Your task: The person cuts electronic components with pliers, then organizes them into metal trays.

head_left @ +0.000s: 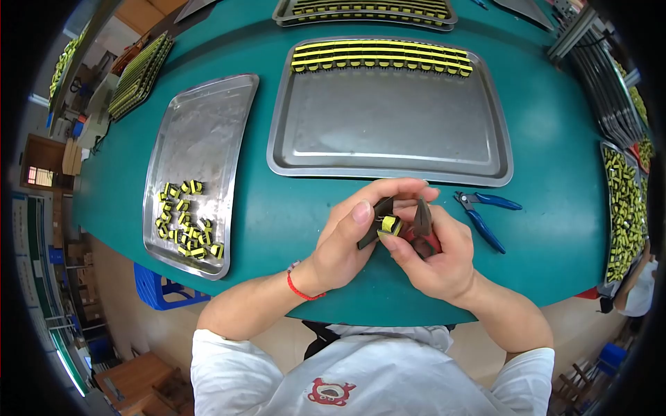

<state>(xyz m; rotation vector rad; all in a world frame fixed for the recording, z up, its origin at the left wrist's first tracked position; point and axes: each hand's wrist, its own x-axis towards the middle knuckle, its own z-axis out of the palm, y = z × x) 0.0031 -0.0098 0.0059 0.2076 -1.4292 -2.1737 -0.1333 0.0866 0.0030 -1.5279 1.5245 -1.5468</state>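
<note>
While both hands meet above the smooth teal table (pixel 555 229), the left hand (pixel 347 239) pinches a small blocky yellow-and-black component (pixel 390 224). Closed around red-handled pliers (pixel 423 232), the right hand (pixel 437 256) works beside it, just below a shiny rectangular metal tray (pixel 388 128).

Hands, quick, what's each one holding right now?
Left hand: closed on a small yellow-and-black component.
Right hand: closed on red-handled pliers.
</note>
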